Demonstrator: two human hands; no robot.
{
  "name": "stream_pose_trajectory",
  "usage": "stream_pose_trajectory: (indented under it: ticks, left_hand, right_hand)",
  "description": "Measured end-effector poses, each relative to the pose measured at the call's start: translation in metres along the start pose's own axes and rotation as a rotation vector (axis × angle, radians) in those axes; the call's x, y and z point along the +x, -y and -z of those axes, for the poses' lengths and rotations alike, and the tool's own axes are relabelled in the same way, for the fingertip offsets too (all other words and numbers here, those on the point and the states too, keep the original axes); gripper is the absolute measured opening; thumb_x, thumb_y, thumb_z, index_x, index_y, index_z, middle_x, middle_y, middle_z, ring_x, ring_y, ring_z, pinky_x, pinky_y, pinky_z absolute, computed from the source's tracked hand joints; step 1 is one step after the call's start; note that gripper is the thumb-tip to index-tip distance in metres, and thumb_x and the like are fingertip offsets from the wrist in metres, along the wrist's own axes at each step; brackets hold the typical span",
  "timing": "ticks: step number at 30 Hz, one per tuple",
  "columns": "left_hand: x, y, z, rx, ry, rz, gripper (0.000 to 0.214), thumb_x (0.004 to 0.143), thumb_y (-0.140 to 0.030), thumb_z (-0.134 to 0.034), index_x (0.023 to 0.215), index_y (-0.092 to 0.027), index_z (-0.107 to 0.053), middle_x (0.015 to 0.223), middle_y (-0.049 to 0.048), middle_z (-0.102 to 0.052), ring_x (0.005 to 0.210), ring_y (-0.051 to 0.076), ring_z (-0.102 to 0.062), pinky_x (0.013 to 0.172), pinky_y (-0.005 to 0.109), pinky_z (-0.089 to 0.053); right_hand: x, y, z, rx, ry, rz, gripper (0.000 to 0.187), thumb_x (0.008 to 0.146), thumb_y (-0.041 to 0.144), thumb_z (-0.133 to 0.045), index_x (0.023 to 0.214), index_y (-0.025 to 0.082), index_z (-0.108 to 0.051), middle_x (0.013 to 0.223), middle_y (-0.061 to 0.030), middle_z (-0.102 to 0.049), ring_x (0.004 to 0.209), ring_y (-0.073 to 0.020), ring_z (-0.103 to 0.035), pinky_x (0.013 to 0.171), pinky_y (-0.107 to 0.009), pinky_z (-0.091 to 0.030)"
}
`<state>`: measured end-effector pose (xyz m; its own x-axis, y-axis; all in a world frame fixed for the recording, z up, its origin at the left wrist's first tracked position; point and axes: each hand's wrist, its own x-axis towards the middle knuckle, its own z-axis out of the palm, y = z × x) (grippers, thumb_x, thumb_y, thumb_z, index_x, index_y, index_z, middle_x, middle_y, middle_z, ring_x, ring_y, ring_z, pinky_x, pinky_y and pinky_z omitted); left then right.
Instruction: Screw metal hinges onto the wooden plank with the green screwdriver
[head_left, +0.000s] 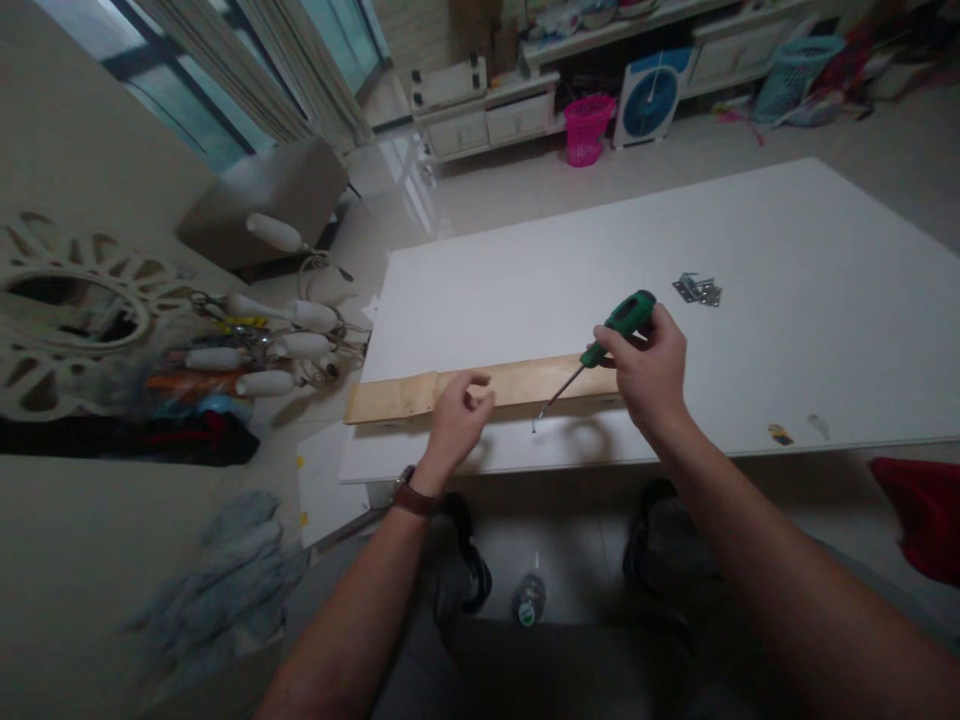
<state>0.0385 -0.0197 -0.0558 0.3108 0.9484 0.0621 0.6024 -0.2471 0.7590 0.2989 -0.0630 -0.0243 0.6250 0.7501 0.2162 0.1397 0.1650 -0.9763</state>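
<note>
My right hand [657, 370] grips a green-handled screwdriver [621, 325] between thumb and fingers. Its shaft slants down to the left. A small screw [534, 426] shows at or just below the tip; whether it touches the tip or the white board is too small to tell. My left hand [460, 415] is at the near edge of a light wooden plank [517, 382], fingers bent, with a gap between thumb and forefinger and nothing visible there. The plank lies on a large white board [480, 290]. Farther right on the board is a small pile of metal brackets [697, 290].
A yellow and dark scrap [780, 434] lies near the board's front edge. A plastic bottle [529, 600] is on the floor below. Left of the board stands a lamp with several white shades [302, 346]. Beyond are a pink basket [586, 130] and a blue fan [651, 98].
</note>
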Motion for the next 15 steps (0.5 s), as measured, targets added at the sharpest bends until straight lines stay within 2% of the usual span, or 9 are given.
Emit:
stream_pose_trajectory:
  ticks: [2, 4, 6, 9, 12, 15]
  left_hand:
    - [0.012, 0.021, 0.022, 0.174, -0.07, -0.008, 0.035, 0.086, -0.015, -0.061, 0.12, -0.016, -0.069, 0.123, 0.0123, -0.073, 0.11, 0.025, -0.069, 0.099, 0.041, -0.057]
    - [0.017, 0.042, 0.038, 0.348, -0.047, 0.008, 0.057, 0.077, -0.009, -0.064, 0.134, -0.013, -0.065, 0.145, 0.0179, -0.064, 0.139, 0.033, -0.057, 0.122, 0.05, -0.044]
    - [0.016, 0.057, 0.047, 0.494, 0.035, 0.046, 0.069, 0.076, -0.01, -0.066, 0.144, -0.013, -0.06, 0.162, 0.0199, -0.049, 0.154, 0.039, -0.042, 0.129, 0.055, -0.035]
    - [0.008, 0.065, 0.051, 0.635, 0.11, 0.092, 0.078, 0.079, -0.014, -0.066, 0.155, -0.018, -0.052, 0.167, 0.0193, -0.042, 0.156, 0.043, -0.035, 0.127, 0.061, -0.034]
    - [0.0, 0.061, 0.054, 0.688, 0.114, 0.125, 0.074, 0.085, -0.024, -0.066, 0.157, -0.023, -0.051, 0.159, 0.0182, -0.05, 0.146, 0.043, -0.044, 0.12, 0.062, -0.04]
    - [-0.004, 0.055, 0.061, 0.681, 0.079, 0.149, 0.072, 0.083, -0.03, -0.072, 0.153, -0.023, -0.055, 0.142, 0.0192, -0.058, 0.133, 0.043, -0.051, 0.113, 0.061, -0.044]
  right_hand:
    - [0.001, 0.001, 0.002, 0.006, -0.012, -0.007, 0.03, 0.075, 0.034, -0.082, 0.087, 0.026, -0.056, 0.08, 0.0024, -0.058, 0.072, -0.0183, -0.064, 0.062, -0.04, -0.065]
    - [0.001, 0.003, 0.003, 0.009, -0.028, -0.008, 0.03, 0.074, 0.034, -0.082, 0.086, 0.026, -0.056, 0.08, 0.0025, -0.058, 0.071, -0.0179, -0.064, 0.061, -0.039, -0.065]
    - [0.0, 0.005, 0.003, 0.002, -0.038, -0.007, 0.029, 0.073, 0.034, -0.082, 0.086, 0.026, -0.057, 0.079, 0.0023, -0.058, 0.072, -0.0181, -0.064, 0.062, -0.039, -0.065]
    - [0.0, 0.006, 0.004, -0.009, -0.032, -0.005, 0.028, 0.074, 0.034, -0.081, 0.088, 0.026, -0.058, 0.08, 0.002, -0.058, 0.073, -0.0185, -0.064, 0.064, -0.04, -0.066]
    - [0.0, 0.006, 0.006, -0.017, -0.017, 0.016, 0.026, 0.076, 0.034, -0.08, 0.091, 0.026, -0.06, 0.08, 0.002, -0.057, 0.073, -0.0183, -0.064, 0.065, -0.04, -0.065]
    - [-0.001, 0.007, 0.007, -0.023, -0.016, 0.036, 0.025, 0.076, 0.034, -0.08, 0.092, 0.026, -0.061, 0.079, 0.0021, -0.057, 0.073, -0.0182, -0.064, 0.065, -0.04, -0.065]
